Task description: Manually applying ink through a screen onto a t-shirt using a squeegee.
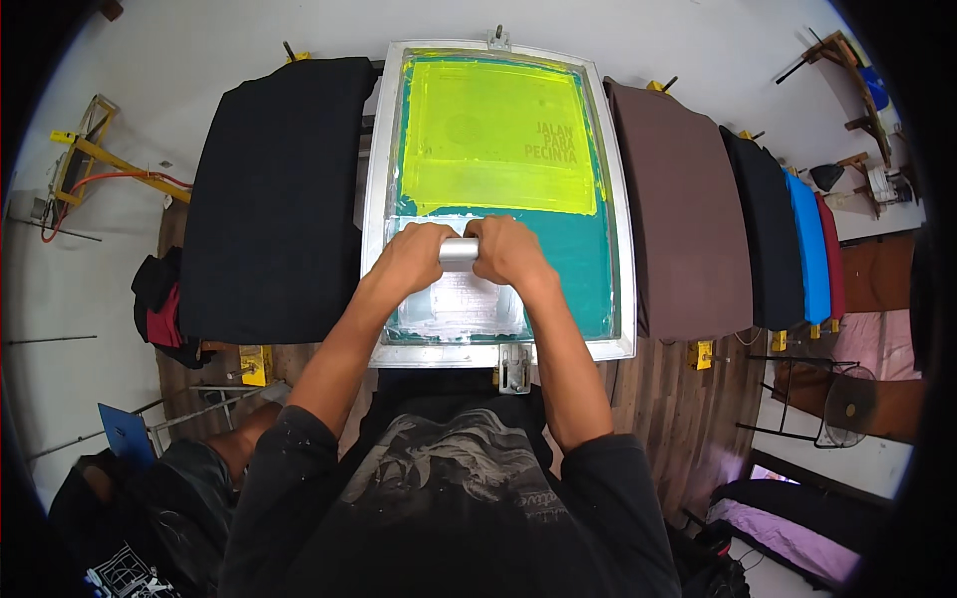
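Observation:
A printing screen with a pale metal frame (625,269) lies in front of me, its mesh green (573,269). Bright yellow coating (488,115) covers the far part of the mesh, with faint lettering in it. My left hand (411,255) and my right hand (506,251) are closed side by side round the silver handle of a squeegee (459,250), over the near half of the screen. Both hands hide its ends; how its blade meets the mesh I cannot tell. A whitish, shiny smeared patch (464,304) lies on the near mesh below the hands.
Black fabric (279,199) on a board stands left of the screen, brown fabric (683,209) on its right, with black, blue and red ones beyond. A metal clamp (513,369) grips the frame's near edge. Another person (194,488) is at lower left, a fan (849,407) at right.

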Tool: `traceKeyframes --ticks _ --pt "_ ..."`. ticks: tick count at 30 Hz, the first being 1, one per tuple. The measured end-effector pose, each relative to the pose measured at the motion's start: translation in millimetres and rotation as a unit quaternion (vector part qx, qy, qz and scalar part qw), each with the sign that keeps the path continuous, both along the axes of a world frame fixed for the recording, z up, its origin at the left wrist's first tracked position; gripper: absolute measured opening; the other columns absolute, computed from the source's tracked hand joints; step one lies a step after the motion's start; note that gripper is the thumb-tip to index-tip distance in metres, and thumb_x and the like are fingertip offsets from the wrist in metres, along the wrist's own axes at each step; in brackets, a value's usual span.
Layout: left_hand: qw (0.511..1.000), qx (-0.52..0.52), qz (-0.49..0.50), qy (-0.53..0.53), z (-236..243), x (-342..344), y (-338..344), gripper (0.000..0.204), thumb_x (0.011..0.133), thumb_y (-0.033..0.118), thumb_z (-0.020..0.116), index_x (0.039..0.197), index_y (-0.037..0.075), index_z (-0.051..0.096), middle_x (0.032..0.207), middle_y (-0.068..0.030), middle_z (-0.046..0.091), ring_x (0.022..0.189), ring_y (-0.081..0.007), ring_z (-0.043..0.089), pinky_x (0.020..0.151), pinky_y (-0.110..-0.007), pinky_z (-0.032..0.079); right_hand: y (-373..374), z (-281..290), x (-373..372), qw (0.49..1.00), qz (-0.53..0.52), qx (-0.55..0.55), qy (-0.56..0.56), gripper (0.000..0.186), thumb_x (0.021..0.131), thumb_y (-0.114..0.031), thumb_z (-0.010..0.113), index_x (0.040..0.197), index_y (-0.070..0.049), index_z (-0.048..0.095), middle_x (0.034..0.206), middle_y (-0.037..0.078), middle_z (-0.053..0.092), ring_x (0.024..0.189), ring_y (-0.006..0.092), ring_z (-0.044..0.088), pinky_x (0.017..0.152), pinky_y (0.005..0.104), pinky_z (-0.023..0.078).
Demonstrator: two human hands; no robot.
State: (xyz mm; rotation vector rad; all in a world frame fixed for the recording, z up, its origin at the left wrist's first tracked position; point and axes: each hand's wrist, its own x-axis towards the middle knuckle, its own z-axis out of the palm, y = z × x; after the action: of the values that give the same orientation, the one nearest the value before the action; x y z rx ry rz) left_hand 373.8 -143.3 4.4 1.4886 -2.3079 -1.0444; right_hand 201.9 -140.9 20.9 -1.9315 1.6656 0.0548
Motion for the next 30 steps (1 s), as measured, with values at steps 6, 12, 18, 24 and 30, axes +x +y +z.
traceKeyframes --ticks 6,12,18,24,30 --pt "0.999 -0.026 0.013 0.025 -1.0 -0.6 13.0 0.039 0.075 -0.012 0.060 0.108 0.005 0.073 0.097 -0.0236 0.070 0.092 -0.0406 0.068 0.085 -0.046 0.053 15.7 -16.2 2.8 0.994 -0.012 -0.098 -0.042 0.032 0.062 -0.004 0.069 0.094 -0.006 0.074 0.093 0.019 0.070 0.088 0.0379 0.067 0.078 0.0447 0.055" --pt "0.999 -0.029 0.028 0.012 1.7 -5.5 23.5 0.037 0.075 -0.011 0.060 0.108 0.003 0.073 0.093 -0.0261 0.070 0.089 -0.0417 0.068 0.085 -0.046 0.055 26.3 -16.9 3.0 0.992 -0.023 -0.111 -0.047 0.034 0.063 -0.003 0.070 0.096 -0.006 0.074 0.093 0.018 0.068 0.091 0.0385 0.066 0.081 0.0452 0.055" --pt "0.996 -0.041 0.039 0.063 -6.9 3.3 67.9 0.038 0.074 -0.011 0.058 0.106 0.003 0.072 0.089 -0.0259 0.069 0.087 -0.0432 0.067 0.083 -0.048 0.054 73.3 -15.3 6.9 0.990 -0.023 -0.123 -0.064 0.036 0.060 -0.001 0.072 0.096 -0.003 0.073 0.094 0.019 0.067 0.087 0.0402 0.063 0.080 0.0456 0.054" --pt "0.996 0.011 0.041 0.083 0.3 8.3 113.8 0.041 0.072 -0.011 0.058 0.110 0.001 0.069 0.096 -0.0252 0.069 0.093 -0.0424 0.066 0.085 -0.048 0.052 125.1 -2.0 13.0 0.994 -0.034 -0.080 -0.061 0.037 0.062 0.001 0.074 0.099 -0.004 0.071 0.101 0.015 0.066 0.093 0.0385 0.060 0.081 0.0458 0.056" --pt "0.997 0.069 -0.020 0.041 5.3 12.7 91.3 0.028 0.072 -0.006 0.062 0.098 0.001 0.072 0.092 -0.0259 0.069 0.088 -0.0422 0.068 0.081 -0.048 0.054 100.4 20.6 13.5 1.000 -0.022 0.011 -0.018 0.033 0.066 -0.001 0.070 0.098 -0.008 0.075 0.093 0.018 0.070 0.088 0.0374 0.067 0.080 0.0455 0.055"
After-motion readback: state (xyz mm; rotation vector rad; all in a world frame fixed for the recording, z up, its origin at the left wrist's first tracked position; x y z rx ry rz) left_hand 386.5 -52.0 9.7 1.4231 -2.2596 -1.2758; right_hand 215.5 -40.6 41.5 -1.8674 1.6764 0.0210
